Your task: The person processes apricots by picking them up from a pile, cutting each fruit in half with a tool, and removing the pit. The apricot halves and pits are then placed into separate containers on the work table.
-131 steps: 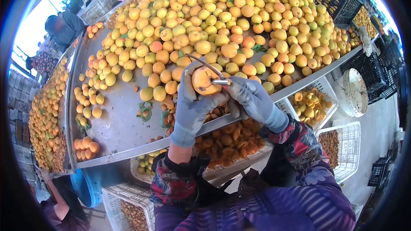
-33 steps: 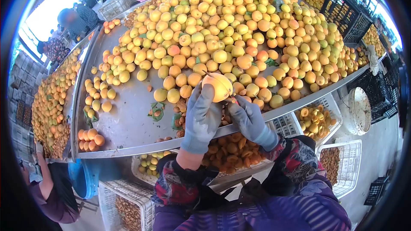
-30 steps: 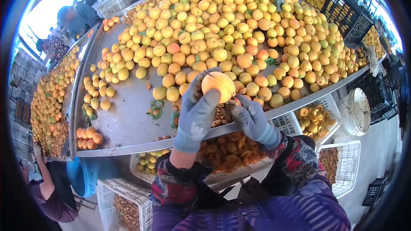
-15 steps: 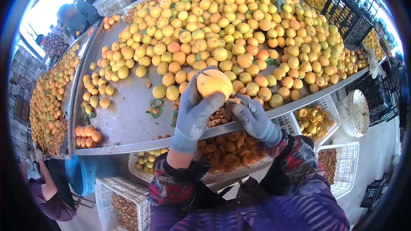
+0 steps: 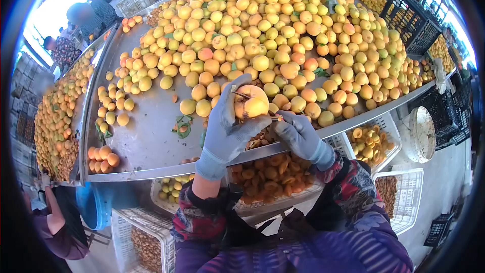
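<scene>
My left hand (image 5: pixel 227 126), in a grey-blue glove, is wrapped round a yellow-orange apricot (image 5: pixel 254 105) above the table's front edge. A dark stem or thin tool lies across the fruit's upper left side; which one I cannot tell. My right hand (image 5: pixel 299 136), gloved too, is pinched beside the fruit. At its fingertips is a small tool (image 5: pixel 276 118), mostly hidden, with a brownish end showing. Behind both hands a large heap of apricots (image 5: pixel 242 35) covers much of the metal table (image 5: pixel 146 141).
Under the front edge sit a crate of halved apricots (image 5: pixel 270 177), a crate of whole ones (image 5: pixel 174 189) and a crate of pits (image 5: pixel 146 247). A white bucket (image 5: pixel 422 134) stands right, a blue bucket (image 5: pixel 93 207) left. A co-worker's arm (image 5: pixel 55 215) shows at lower left.
My left hand has turned the apricot, so its stem-like dark line and a different side now show. My right hand has shifted slightly.
</scene>
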`<state>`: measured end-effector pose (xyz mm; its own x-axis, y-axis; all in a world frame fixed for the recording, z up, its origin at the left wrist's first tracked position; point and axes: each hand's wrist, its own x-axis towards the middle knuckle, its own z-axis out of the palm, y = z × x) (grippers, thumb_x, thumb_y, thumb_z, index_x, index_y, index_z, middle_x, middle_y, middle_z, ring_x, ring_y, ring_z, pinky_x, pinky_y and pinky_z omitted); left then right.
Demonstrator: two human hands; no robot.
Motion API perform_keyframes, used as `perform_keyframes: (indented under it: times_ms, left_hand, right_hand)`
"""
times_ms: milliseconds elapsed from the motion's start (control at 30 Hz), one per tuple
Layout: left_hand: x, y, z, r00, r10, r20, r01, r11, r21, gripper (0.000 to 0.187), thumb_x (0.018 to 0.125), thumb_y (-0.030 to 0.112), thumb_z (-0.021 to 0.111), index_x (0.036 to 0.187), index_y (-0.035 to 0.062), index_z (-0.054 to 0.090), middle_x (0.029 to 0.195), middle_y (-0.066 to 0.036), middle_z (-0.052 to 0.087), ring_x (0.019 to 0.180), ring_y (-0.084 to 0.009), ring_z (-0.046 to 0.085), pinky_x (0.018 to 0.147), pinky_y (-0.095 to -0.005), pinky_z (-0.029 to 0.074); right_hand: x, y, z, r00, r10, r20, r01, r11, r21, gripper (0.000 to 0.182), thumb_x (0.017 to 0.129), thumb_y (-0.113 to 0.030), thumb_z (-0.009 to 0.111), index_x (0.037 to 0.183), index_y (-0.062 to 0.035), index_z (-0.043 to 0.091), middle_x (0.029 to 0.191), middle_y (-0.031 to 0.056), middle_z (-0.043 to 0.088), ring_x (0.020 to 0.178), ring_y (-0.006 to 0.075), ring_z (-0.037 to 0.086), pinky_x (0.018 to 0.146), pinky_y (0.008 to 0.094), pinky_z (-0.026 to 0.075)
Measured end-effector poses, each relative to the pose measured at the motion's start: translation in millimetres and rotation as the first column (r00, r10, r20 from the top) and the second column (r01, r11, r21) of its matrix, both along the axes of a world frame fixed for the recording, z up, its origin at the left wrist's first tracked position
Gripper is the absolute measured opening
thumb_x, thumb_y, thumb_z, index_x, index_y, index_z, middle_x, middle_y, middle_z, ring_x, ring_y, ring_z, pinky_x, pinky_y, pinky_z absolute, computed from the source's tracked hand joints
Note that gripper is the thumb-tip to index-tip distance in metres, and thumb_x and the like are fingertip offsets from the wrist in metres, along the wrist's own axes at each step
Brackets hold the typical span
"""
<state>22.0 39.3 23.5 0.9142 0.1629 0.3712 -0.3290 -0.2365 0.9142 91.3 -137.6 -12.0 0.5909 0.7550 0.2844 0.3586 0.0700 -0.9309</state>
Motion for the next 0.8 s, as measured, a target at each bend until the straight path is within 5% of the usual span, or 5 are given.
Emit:
perform_keyframes:
  times_ms: [133,200,400,667,800]
  left_hand:
    - [3,-14,-9,0.997,0.039,0.063,-0.019,0.957,-0.291,0.048,0.088,0.014,0.065,0.129,-0.0017,0.044,0.118,-0.007,0.054,0.1,-0.0177,0.058,0.089,-0.03,0.046]
    - [3,-25,-7,0.985,-0.102,0.141,0.173,0.465,-0.868,0.047,0.091,0.014,0.058,0.133,-0.0011,0.041,0.122,-0.01,0.052,0.108,-0.0159,0.053,0.097,-0.0311,0.042]
    - [-1,-23,-2,0.999,0.031,0.009,-0.022,0.851,-0.524,0.046,0.093,0.014,0.057,0.132,-0.0045,0.042,0.117,-0.005,0.054,0.108,-0.0107,0.05,0.095,-0.0276,0.041]
    - [1,-24,-7,0.993,0.107,-0.046,-0.114,0.81,-0.575,0.044,0.088,0.006,0.053,0.128,-0.0067,0.042,0.114,-0.011,0.054,0.104,-0.0187,0.055,0.091,-0.029,0.045]
    - [2,-22,-7,0.995,0.102,0.011,-0.075,0.79,-0.608,0.045,0.088,0.008,0.051,0.129,-0.007,0.04,0.115,-0.013,0.053,0.107,-0.022,0.055,0.092,-0.0309,0.045]
  right_hand:
    - [-2,1,-6,0.998,-0.003,-0.07,0.007,0.999,0.05,0.033,0.099,-0.03,0.045,0.088,0.0007,0.051,0.06,0.0002,0.043,0.057,0.0098,0.038,0.051,0.0261,0.034]
    - [-2,1,-8,0.993,-0.051,-0.105,0.055,0.998,0.038,0.032,0.098,-0.03,0.048,0.091,0.0008,0.052,0.058,0.0037,0.045,0.055,0.0105,0.039,0.05,0.0271,0.035]
    - [3,-2,-3,0.99,-0.121,0.068,0.124,0.992,-0.034,0.028,0.095,-0.029,0.055,0.091,-0.0015,0.054,0.059,0.012,0.049,0.05,0.0242,0.048,0.049,0.033,0.038]
    - [-7,12,-26,0.809,-0.296,0.507,0.328,0.944,0.026,0.028,0.094,-0.024,0.054,0.104,0.0024,0.055,0.065,0.012,0.058,0.056,0.0301,0.058,0.053,0.0342,0.045]
    - [-14,16,-16,0.981,-0.07,-0.179,0.086,0.993,0.083,0.029,0.097,-0.027,0.048,0.1,0.0011,0.054,0.062,0.0054,0.051,0.055,0.0202,0.052,0.052,0.0323,0.044]
